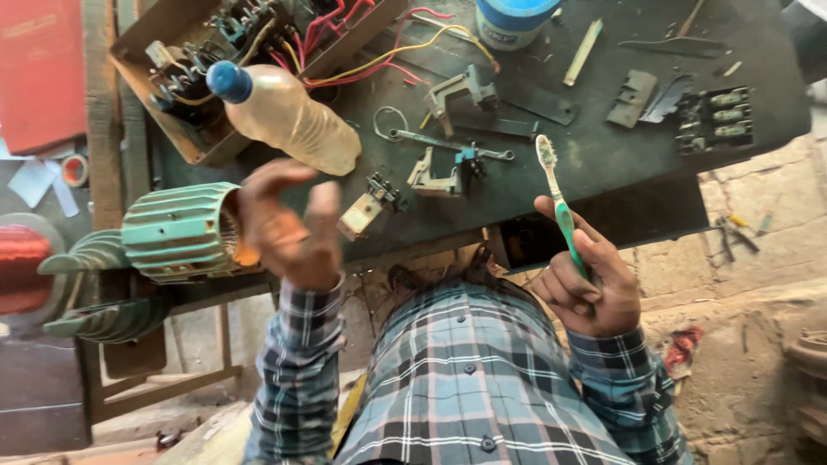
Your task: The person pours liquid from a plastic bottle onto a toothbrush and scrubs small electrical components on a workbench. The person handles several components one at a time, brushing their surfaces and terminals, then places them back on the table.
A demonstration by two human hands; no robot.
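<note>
Shirt (pixel 465 387): plaid, blue-grey, buttoned; nearest the camera, filling the lower middle of the view.
Right hand (pixel 586 280): fingers curled closed around the lower handle of the toothbrush, thumb pressed against it; held over the front edge of the bench.
Toothbrush (pixel 560 211): green and white; long axis near upright in the view, leaning slightly left; bristle head at the far end, pointing away from the person, over the bench top; handle end hidden in the fist.
Left hand (pixel 289 228): open, fingers loosely bent, holding nothing; palm just beside the open end of the motor.
Motor (pixel 181 231): green ribbed housing lying on its side at the bench's left edge; open end toward the left hand.
Bottle (pixel 289 116): clear plastic, blue cap, lying tilted beyond the left hand, cap toward the upper left.
Bench (pixel 603 155): dark top, scattered with a spanner (pixel 448 145), small metal brackets and a wired box (pixel 258 43).
</note>
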